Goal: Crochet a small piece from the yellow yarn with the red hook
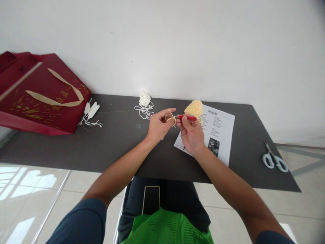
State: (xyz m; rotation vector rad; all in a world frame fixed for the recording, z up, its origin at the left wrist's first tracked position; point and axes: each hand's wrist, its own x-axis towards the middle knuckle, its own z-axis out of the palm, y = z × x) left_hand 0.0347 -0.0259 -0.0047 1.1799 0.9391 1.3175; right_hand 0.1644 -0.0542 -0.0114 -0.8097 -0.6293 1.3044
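Red-handled hook (188, 117) clasped in the right grip (192, 133).
Its tip points left, to yellow yarn (173, 118) held looped in the left grip (160, 126); the yellow ball (194, 108) lies just beyond the right.

– What do you count first?
– One left hand (158, 126), one right hand (193, 137); two in all.
– Next kind?
– One white yarn bundle (144, 98), one yellow yarn bundle (194, 107); two again.
– Implements?
– One red-handled tool (189, 117); one pair of scissors (270, 152).
– And besides?
– One tabletop (114, 145); one maroon bag (38, 101); one printed sheet (225, 130); two white oval pieces (93, 110); one dark phone (151, 200).
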